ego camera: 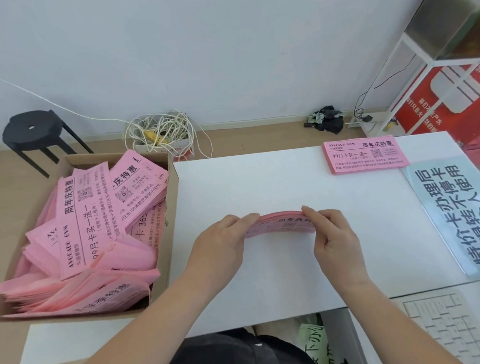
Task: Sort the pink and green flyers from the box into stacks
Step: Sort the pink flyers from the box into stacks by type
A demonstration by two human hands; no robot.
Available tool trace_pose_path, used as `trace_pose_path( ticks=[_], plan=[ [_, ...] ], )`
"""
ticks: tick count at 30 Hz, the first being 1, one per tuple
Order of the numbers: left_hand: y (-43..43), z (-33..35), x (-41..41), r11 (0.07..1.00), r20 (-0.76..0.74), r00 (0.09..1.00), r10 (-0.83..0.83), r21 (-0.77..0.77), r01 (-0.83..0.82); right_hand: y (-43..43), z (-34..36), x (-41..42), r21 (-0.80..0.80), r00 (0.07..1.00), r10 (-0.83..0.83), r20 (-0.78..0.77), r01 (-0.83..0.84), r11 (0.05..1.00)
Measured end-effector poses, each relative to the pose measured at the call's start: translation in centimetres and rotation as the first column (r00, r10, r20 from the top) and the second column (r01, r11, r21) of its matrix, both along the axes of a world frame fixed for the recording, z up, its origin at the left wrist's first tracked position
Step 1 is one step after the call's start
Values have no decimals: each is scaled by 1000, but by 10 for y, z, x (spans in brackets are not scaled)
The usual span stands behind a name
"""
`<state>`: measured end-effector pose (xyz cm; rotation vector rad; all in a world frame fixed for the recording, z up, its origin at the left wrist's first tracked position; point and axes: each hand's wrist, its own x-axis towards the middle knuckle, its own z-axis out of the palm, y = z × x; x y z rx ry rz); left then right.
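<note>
A bundle of pink flyers [280,224] stands on its long edge on the white table [262,186], bowed slightly upward. My left hand [223,240] grips its left end and my right hand [332,232] grips its right end. A cardboard box [170,238] at the left holds several loose pink flyers [88,221] in a jumble. A neat stack of pink flyers [366,154] lies at the table's far right. A green flyer [315,344] shows below the table's front edge, near my lap.
A pale blue printed sheet [456,209] lies along the table's right side. A white keyboard [447,326] sits at the lower right. On the floor behind are a black stool [35,130], a tangle of white cable [161,133] and a red sign [449,101].
</note>
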<state>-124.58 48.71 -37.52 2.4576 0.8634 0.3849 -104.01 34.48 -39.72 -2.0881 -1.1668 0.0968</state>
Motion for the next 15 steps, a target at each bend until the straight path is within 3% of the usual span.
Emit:
trace_pose_path(
  ticks=[9,15],
  plan=[
    [42,28,43,999,3,1000,-27,-42,27,34,43,41,-91,986,-69,-151,55,994],
    [69,43,116,980,72,997,-10,-200,24,53,74,119,-158,987,-74,-146,51,986]
  ],
)
